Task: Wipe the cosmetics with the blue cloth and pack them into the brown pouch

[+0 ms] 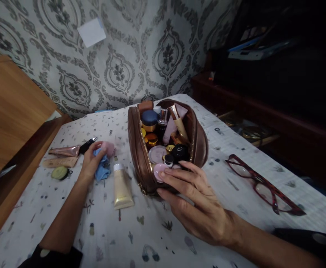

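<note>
A brown cosmetic bag stands unzipped, packed with jars, tubes and bottles. My right hand is at its near right end, the thumb outside and the fingers curled over the rim. Two of those fingertips touch a round pink lid lying inside. To the left of the bag, my left hand has its fingers closed on a crumpled blue cloth and a small pink piece, whose kind I cannot make out. Between that hand and the bag lies a cream tube with a white cap.
At the left lie a rose-gold tube with a black cap, a beige tube and a small green round item. Red-framed glasses rest on the right of the patterned cloth. A wooden panel rises at the left.
</note>
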The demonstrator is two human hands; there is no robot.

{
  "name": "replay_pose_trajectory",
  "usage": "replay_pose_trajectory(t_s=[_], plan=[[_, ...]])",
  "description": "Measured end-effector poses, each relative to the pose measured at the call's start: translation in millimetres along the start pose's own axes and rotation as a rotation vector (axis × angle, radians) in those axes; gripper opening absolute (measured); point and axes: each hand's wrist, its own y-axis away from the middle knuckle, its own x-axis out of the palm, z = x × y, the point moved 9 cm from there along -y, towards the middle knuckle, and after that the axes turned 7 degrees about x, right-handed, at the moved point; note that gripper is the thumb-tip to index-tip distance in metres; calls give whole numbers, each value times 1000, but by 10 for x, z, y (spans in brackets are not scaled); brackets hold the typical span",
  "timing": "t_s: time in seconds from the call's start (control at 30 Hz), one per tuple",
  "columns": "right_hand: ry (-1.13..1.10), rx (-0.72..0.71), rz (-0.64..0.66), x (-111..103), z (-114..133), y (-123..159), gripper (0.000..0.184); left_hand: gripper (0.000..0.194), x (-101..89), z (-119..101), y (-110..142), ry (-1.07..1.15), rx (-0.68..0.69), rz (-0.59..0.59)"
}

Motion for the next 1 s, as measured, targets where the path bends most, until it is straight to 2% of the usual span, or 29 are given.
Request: replay_pose_trajectory(t_s=[0.1, 0.17, 0.27, 0.37, 0.4, 0.47, 0.53, 0.6, 0.7, 0.77, 0.87, 1.0], plan=[[13, -18, -8, -20, 26, -20, 24, 61, 11, 14, 63, 196, -109, 7], [31, -28, -6, -32, 67, -45, 24, 60, -5, -37, 83, 227, -118, 2], [-12, -71, -19, -71, 224, -88, 24, 55, -17, -262, 80, 162, -7, 50], [-178, -74, 59, -15, 439, -129, 22, 50, -6, -630, 138, 103, 148, 148], [-247, -9, 116, 50, 466, -146, 23, 49, -10, -771, 183, 90, 194, 183], [-421, 240, 230, 245, 417, -153, 34, 50, -37, -1064, 310, 50, 276, 254], [-695, 525, 312, 494, 340, -102, 52, 53, -74, -1380, 477, 41, 389, 337], [-1042, 693, 337, 717, 345, -76, 70, 54, -111, -1654, 653, 9, 507, 414], [-1438, 733, 296, 873, 382, -136, 75, 55, -140, -1969, 879, -90, 705, 479], [-1542, 761, 267, 908, 352, -142, 67, 49, -106, -2085, 980, -145, 779, 520], [-1554, 871, 275, 983, 298, -40, 60, 33, -3, -2184, 1079, -157, 814, 571], [-1697, 1017, 372, 1231, 399, 196, 67, 19, 198, -2235, 1136, -149, 789, 569]])
